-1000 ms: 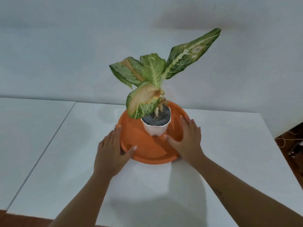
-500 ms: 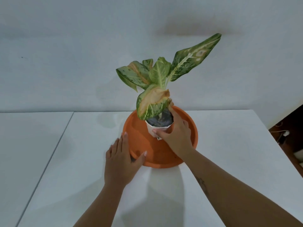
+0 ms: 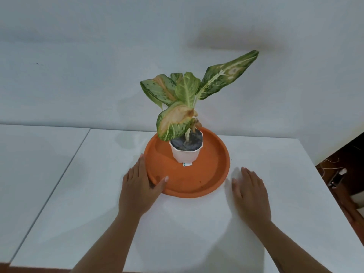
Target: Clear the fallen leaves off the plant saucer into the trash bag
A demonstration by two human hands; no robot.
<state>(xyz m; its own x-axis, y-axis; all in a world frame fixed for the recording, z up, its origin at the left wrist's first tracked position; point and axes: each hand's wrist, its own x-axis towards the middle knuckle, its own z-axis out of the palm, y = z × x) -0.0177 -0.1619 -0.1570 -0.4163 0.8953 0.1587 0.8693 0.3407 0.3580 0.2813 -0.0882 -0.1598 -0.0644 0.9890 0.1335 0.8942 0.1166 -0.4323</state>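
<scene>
An orange round saucer (image 3: 208,174) lies on the white table (image 3: 197,223). A small white pot (image 3: 185,156) with dark soil stands in it, holding a plant (image 3: 187,99) with green variegated leaves, one yellowed. A small white label (image 3: 187,164) lies at the pot's foot. I see only a few dark specks in the saucer and no trash bag in view. My left hand (image 3: 137,188) rests against the saucer's left front rim, thumb over the edge. My right hand (image 3: 250,192) lies flat on the table just right of the saucer, apart from it, holding nothing.
A second white table (image 3: 35,164) adjoins on the left with a thin seam between. A pale wall rises behind. At the right, beyond the table edge, the dark floor shows cables and a plug (image 3: 338,174).
My right hand has left the pot and come down flat on the table to the right of the saucer. The left hand has stayed on the saucer's rim.
</scene>
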